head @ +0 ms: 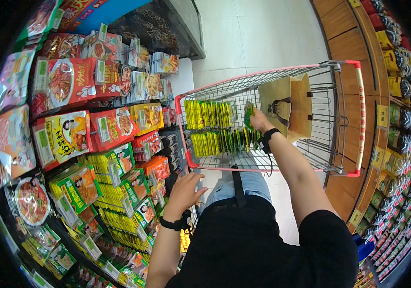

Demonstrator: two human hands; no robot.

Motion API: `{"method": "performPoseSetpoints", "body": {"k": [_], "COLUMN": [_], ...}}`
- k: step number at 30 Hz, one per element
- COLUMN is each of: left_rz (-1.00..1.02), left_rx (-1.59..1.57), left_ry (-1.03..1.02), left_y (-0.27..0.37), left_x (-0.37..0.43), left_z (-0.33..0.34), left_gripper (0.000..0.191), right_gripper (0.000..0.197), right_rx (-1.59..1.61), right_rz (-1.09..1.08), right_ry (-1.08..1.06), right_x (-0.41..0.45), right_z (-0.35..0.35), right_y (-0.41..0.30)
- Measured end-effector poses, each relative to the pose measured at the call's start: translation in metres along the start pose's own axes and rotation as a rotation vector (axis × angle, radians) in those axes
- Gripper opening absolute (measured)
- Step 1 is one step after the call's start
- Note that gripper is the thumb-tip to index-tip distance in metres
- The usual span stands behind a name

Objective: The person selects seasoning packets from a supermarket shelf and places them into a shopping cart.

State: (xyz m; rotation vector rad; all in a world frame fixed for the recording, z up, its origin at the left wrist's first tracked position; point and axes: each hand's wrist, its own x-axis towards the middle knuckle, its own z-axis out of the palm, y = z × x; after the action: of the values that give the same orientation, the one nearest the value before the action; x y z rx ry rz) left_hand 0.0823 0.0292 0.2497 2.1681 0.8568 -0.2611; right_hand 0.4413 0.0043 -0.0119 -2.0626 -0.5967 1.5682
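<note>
My right hand [260, 119] is inside a wire shopping cart [223, 76] and grips a green food packet [249, 112]. Beneath and beside it, two rows of packets stand on edge in the cart: yellow packets [207, 113] in the far row, and yellow-to-green packets [223, 141] in the near row. A brown paper bag [301, 104] with dark handles takes up the cart's handle end. My left hand [183, 190] holds nothing, thumb and fingers apart, beside the hanging packets [133, 187] on the left shelving.
Hooks on the left carry red pouches [70, 81], yellow-green packets [77, 187] and price tags [110, 129]. A stone-faced counter [158, 27] stands beyond. To the right, a wooden shelf unit [353, 72] bears bagged goods [403, 122]. Pale floor tiles [248, 36] run ahead.
</note>
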Motion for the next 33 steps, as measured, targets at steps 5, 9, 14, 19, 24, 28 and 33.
{"method": "performPoseSetpoints", "body": {"k": [5,9,14,19,24,28,33], "left_rz": [-0.166,-0.310,-0.354,-0.333,-0.300,-0.376,-0.309], "left_rx": [-0.100,-0.105,-0.181,-0.235,-0.248,-0.258,-0.228], "left_ry": [-0.004,-0.077,-0.097,-0.061,-0.009,-0.078,-0.033], "left_y": [-0.008,-0.020,-0.025,-0.021,-0.022,-0.025,-0.026], "left_x": [0.006,0.003,0.000,0.010,0.015,0.013,0.019], "left_z": [0.007,0.019,0.038,0.049,0.052,0.053,0.051], "left_gripper": [0.036,0.034,0.031,0.029,0.028,0.031,0.031], "right_gripper": [0.040,0.039,0.042,0.046,0.044,0.053,0.067], "right_rx": [-0.255,-0.304,-0.370,-0.405,-0.418,-0.367,-0.358], "right_rz": [-0.155,-0.136,-0.058,-0.085,-0.099,-0.023,0.014], "right_ry": [0.131,0.137,0.110,0.073,0.085,0.025,0.027], "right_x": [0.055,0.091,0.111,0.126,0.127,0.118,0.118], "right_z": [0.028,0.044,0.058,0.059,0.067,0.075,0.069], "right_y": [0.025,0.042,0.041,0.051,0.048,0.037,0.032]}}
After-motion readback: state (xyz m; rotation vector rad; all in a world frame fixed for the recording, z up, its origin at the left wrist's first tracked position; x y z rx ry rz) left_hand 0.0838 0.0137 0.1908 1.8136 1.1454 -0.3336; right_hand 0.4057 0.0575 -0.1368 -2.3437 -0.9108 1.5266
